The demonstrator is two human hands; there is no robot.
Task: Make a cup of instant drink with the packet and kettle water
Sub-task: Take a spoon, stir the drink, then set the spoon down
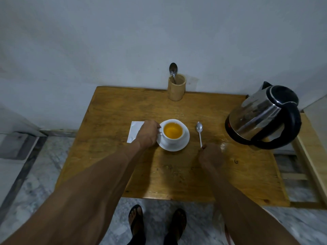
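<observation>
Fingers [158, 128] of the left hand [147, 134] curl round the handle side of the white cup [172, 131], gripping it at its left edge, while the right hand [210, 157] is bunched small with its fingertips pinched on the very end of the teaspoon [199, 131] handle. That spoon lies flat on the worktop [115, 110], bowl pointing away from the person, just beside the saucer [175, 146] on its right. The cup sits upright in the middle of the saucer and holds an orange-yellow drink that reaches close to the rim. Peeking out from behind the left hand, to the left of the saucer, a white packet [135, 129] lies flat on the wood; whether it is opened I cannot tell from where I stand. Further off, at the right edge of the worktop, stands the steel kettle [261, 115] with its black lid shut and its black handle turned toward the person. At the back edge, against the pale wall, a wooden holder [177, 89] stands upright with a second spoon [173, 69] in it, bowl up. Below the near edge, two feet in dark sandals [136, 225] rest on the marbled floor.
</observation>
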